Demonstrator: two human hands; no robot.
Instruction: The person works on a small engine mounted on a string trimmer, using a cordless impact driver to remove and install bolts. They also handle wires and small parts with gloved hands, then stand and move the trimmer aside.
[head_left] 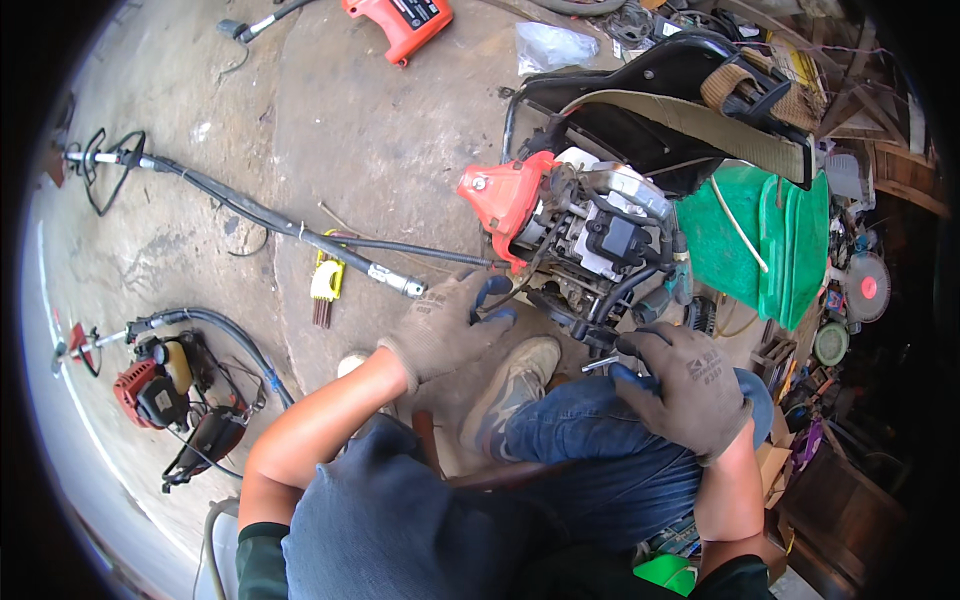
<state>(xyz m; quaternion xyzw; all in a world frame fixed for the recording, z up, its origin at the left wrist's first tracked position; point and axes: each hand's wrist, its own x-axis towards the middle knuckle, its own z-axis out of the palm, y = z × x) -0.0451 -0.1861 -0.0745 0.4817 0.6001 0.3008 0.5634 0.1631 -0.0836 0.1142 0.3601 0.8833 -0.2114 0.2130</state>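
My gloved left hand [454,323] is beside a thin dark cable [528,277] below the engine, fingers curved and apart; I cannot tell whether it touches the cable. My gloved right hand [683,388] holds a small silver metal tool [600,365] below the engine's lower right. The partly dismantled engine [610,236] has a red cover [499,198] and is attached to a black padded backpack frame [657,119]. A teal power tool [677,281] lies at its right. A long shaft [394,279] ends just above my left hand.
A red-engined machine [141,393] lies at left, a yellow plastic item [327,277] in the middle. A red-orange case [411,27] and plastic bag [556,47] lie at the top. A green plastic container [794,233] and piled clutter are at right. My leg and shoe [515,389] are below.
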